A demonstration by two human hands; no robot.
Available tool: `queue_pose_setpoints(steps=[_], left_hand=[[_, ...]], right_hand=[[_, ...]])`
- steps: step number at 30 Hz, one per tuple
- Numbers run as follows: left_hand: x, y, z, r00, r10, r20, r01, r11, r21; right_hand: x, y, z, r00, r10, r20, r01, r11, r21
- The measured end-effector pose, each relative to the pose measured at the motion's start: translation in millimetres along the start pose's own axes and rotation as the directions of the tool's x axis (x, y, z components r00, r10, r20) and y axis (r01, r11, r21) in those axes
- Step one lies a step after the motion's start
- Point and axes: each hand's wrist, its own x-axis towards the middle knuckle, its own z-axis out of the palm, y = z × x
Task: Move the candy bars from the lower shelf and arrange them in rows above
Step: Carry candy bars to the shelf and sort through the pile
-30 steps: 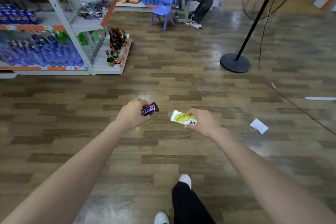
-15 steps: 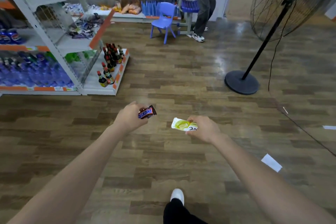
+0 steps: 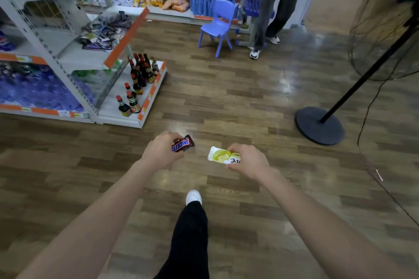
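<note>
The brown candy bar (image 3: 183, 143) in the left hand (image 3: 161, 152) reads "SNICKERS" in blue letters on white, upside down to the camera. The pale bar (image 3: 223, 156) in the right hand (image 3: 247, 161) has a white and yellow-green wrapper; only the letters "ve" show, also upside down, the rest of the word being under the fingers.

The left hand's fingers are curled round one end of the Snickers, so that about half the bar juts out to the right. The right hand pinches the pale bar from above and below, thumb on the near edge, with the free end pointing left. The two bars are held out over the wooden floor (image 3: 226, 102), near each other but apart.

At the left stands a shelf unit (image 3: 74, 59) with orange price strips; the strips are too blurred to read. Dark sauce bottles (image 3: 136, 88) with red caps stand on its bottom end shelf. The purple goods on the lower left shelf may be packs of bottles, but blur hides them. A blue plastic chair (image 3: 217, 26) and a person's legs (image 3: 269, 13), cut off at the top edge, are at the back; a fan stand (image 3: 319, 125) is at the right.
</note>
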Motion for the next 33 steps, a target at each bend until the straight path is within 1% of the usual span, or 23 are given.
queue_pose_setpoints(steps=[4, 7, 10, 13, 18, 23, 29, 33], left_hand=[[92, -13, -22, 1.000, -0.011, -0.015, 0.010, 1.000, -0.015], [159, -22, -46, 0.999, -0.036, 0.005, 0.036, 0.999, 0.038], [218, -29, -65, 0.999, -0.036, -0.015, 0.036, 0.998, 0.054], [268, -30, -78, 0.999, -0.031, -0.021, 0.031, 0.999, 0.037], [345, -34, -88, 0.998, -0.060, -0.020, 0.061, 0.998, 0.017], [429, -46, -97, 0.993, -0.121, -0.006, 0.121, 0.992, 0.027], [541, -52, -123, 0.972, -0.207, -0.110, 0.209, 0.978, 0.004], [602, -54, -138, 0.956, -0.263, -0.131, 0.263, 0.965, -0.021]], right_hand=[[94, -9, -34, 1.000, -0.025, 0.005, 0.025, 0.999, -0.023], [160, -21, -61, 0.999, -0.032, 0.030, 0.033, 0.999, -0.039], [220, -31, -85, 0.998, -0.044, 0.041, 0.046, 0.998, -0.042], [272, -38, -105, 0.998, -0.059, 0.018, 0.060, 0.998, -0.012], [354, -44, -131, 0.995, -0.104, 0.001, 0.104, 0.994, -0.020], [453, -42, -163, 0.988, -0.148, 0.039, 0.150, 0.987, -0.062], [586, -56, -218, 0.965, -0.246, 0.089, 0.257, 0.956, -0.141], [659, -66, -249, 0.940, -0.317, 0.123, 0.334, 0.929, -0.157]])
